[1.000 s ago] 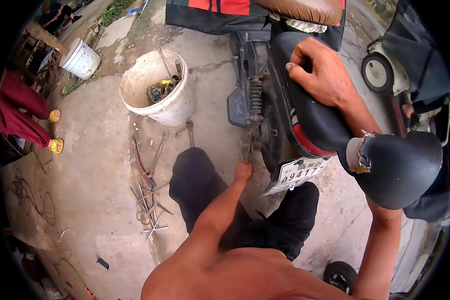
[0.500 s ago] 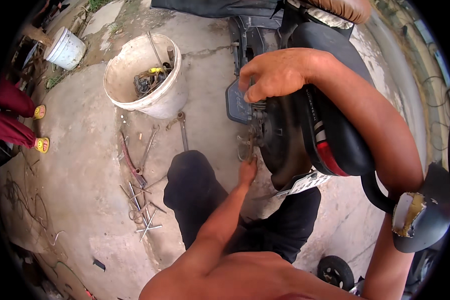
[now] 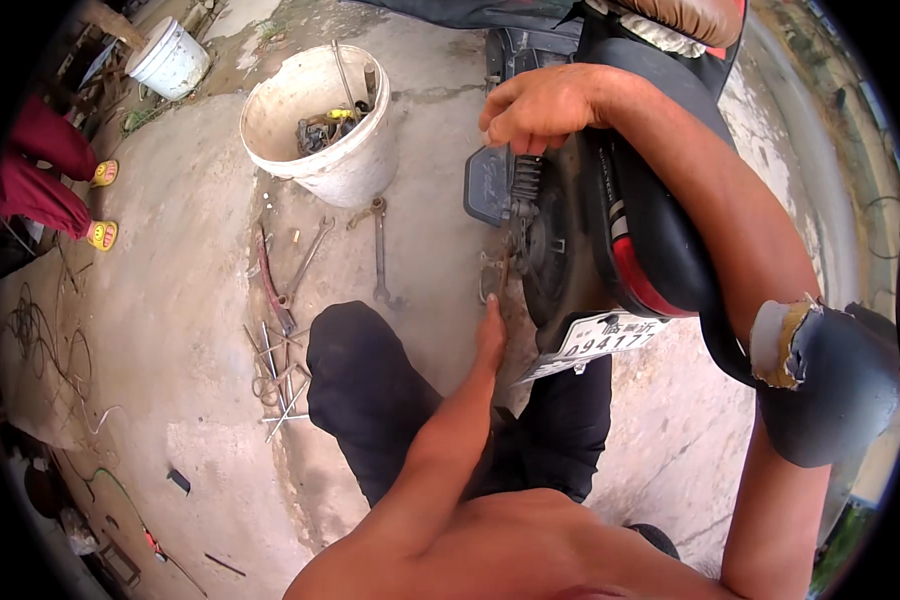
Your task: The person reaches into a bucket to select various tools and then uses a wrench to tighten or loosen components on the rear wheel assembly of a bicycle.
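Observation:
My left hand (image 3: 491, 315) grips a metal tool (image 3: 505, 272), its exact shape unclear, low beside the scooter's rear wheel (image 3: 543, 258) and below the spring shock (image 3: 526, 182). My right hand (image 3: 540, 110) hangs over the left edge of the black rear grab rail and seat area (image 3: 650, 90), fingers loosely curled and apart, with nothing visible in them. The right forearm lies along the dark rear housing (image 3: 642, 270) with its red light. A torn black padded piece (image 3: 830, 380) sits by my elbow. A white number plate (image 3: 605, 340) is under the housing.
A white bucket (image 3: 320, 160) of metal parts stands ahead-left. Wrenches (image 3: 380, 250) and several rods and tools (image 3: 282, 375) lie by my left knee. A person in maroon trousers (image 3: 45, 180) stands at left. Another bucket (image 3: 167, 60) stands behind; cables (image 3: 35, 330) lie at left.
My right hand has moved leftward from atop the seat to over the scooter's left edge, its forearm now across the rear. My left hand keeps the tool low, slightly higher in view.

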Motion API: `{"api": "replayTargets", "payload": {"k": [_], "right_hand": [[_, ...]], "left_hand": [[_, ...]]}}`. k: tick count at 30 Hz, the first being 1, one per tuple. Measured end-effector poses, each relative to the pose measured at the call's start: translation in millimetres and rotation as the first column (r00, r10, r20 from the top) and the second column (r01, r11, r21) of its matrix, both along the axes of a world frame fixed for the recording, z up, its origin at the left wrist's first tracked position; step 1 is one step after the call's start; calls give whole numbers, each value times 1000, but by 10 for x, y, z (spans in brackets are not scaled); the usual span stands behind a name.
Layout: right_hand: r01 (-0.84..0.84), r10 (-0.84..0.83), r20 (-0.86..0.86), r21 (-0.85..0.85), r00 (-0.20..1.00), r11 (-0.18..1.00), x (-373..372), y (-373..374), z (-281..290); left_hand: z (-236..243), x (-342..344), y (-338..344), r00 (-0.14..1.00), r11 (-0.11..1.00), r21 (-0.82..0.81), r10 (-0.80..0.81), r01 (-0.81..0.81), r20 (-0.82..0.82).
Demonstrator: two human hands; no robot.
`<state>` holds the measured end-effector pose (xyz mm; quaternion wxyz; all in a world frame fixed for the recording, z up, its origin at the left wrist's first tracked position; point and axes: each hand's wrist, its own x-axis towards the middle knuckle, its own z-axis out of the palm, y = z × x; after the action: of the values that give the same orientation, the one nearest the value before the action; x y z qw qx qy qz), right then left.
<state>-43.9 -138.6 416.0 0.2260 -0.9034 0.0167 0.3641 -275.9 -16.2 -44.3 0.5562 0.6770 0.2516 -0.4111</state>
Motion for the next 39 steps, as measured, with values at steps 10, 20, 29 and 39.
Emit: {"api": "replayTargets", "payload": {"k": [10, 20, 29, 39], "right_hand": [[70, -69, -10, 124, 998, 990, 218, 178, -95], [47, -46, -5, 55, 999, 997, 5, -165, 45], [-30, 34, -19, 176, 999, 984, 17, -207, 108], [-91, 77, 87, 159, 993, 983, -26, -271, 92]], "left_hand": [[-1058, -17, 276, 967, 961, 265, -138, 78, 215], [-338, 18, -85, 966, 969, 138, -222, 203, 135], [1097, 147, -123, 1000, 988, -152, 20, -23, -24], [2446, 746, -501, 992, 922, -375, 63, -101, -114]]}}
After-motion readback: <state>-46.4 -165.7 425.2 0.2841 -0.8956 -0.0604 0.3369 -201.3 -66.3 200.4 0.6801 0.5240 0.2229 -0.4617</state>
